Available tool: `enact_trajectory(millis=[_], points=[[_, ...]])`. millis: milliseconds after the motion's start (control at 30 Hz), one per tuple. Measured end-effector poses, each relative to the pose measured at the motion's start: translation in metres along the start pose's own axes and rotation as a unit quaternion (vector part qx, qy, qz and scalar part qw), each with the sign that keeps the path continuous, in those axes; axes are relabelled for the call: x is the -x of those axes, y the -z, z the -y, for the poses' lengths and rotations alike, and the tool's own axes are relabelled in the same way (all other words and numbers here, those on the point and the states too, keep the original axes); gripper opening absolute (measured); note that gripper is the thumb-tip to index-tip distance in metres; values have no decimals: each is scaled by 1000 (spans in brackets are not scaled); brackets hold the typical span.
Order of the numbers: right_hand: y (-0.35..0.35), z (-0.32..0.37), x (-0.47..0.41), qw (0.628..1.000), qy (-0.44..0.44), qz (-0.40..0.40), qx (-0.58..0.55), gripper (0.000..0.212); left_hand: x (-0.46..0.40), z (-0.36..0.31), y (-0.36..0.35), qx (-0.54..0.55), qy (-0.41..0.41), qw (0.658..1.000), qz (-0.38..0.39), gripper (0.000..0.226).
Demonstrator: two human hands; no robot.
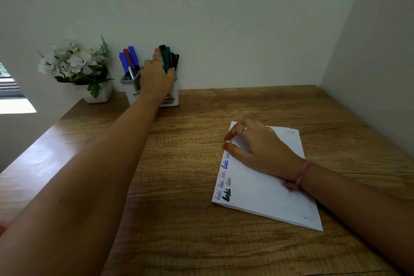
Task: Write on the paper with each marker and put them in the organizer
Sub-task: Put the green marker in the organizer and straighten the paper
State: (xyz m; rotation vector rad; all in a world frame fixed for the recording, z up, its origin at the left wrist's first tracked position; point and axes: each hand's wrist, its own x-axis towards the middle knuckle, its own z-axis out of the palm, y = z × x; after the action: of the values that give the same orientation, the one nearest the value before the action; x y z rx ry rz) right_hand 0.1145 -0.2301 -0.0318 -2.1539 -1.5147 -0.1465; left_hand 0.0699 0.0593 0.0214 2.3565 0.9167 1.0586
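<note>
A white organizer stands at the back of the wooden desk, against the wall. Blue and red markers stand in its left compartment. Green, red and black markers stand in its right compartment. My left hand reaches over the organizer and holds the green marker between thumb and fingers. The white paper lies at the right, with several coloured words along its left edge. My right hand rests on the paper's upper part, fingertips at its left edge, holding nothing.
A white pot of white flowers stands left of the organizer at the back left corner. Walls close the desk at the back and the right. A window opening shows at the far left.
</note>
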Motion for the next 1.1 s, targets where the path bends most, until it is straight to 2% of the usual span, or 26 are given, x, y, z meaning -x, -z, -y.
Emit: enact_trajectory(millis=[133, 267, 367, 467, 600, 667, 900, 1100], points=[[1, 2, -2, 1000, -15, -5, 9, 27, 11, -9, 4, -37, 1, 998, -57, 74], [1, 4, -3, 999, -14, -13, 28, 27, 30, -23, 15, -81, -107, 987, -91, 70], [0, 5, -3, 999, -13, -16, 40, 27, 55, -33, 23, -81, -223, 971, -21, 65], [0, 7, -4, 998, -16, -25, 57, 28, 84, -37, 29, -69, -305, 940, 135, 53], [4, 11, -4, 999, -31, -9, 17, 27, 124, -31, 29, -42, -267, 887, 375, 56], [8, 13, -3, 999, -35, 10, 3, 26, 139, -26, 28, -59, -271, 859, 430, 55], [17, 13, 4, 994, -37, 100, 39, 42, 148, -21, 31, -16, -242, 862, 445, 43], [32, 23, 36, 995, -59, 85, 3, 54, 146, -19, 34, 24, -196, 885, 421, 41]])
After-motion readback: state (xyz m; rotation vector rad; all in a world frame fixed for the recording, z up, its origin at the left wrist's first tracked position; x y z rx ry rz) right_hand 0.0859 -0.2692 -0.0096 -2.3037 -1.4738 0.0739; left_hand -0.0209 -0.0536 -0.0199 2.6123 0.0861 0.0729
